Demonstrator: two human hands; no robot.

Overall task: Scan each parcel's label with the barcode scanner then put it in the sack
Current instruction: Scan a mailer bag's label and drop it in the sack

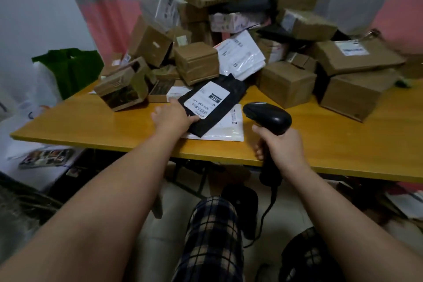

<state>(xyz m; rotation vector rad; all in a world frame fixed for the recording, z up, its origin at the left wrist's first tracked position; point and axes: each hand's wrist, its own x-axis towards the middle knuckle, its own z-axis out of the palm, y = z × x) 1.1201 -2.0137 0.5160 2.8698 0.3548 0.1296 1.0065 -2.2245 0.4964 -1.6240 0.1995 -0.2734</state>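
Observation:
A flat black parcel with a white label lies on the orange table, partly on top of a white mailer. My left hand grips the black parcel's near left edge, thumb on the label's corner. My right hand holds the handle of a black barcode scanner, whose head sits just right of the parcel and points toward it. The scanner's cable hangs below the table edge. A white sack stands at the table's left end.
Several brown cardboard boxes and white mailers are heaped across the back of the table. A green bag stands at the left by the sack. My knee in plaid cloth is under the table's front edge.

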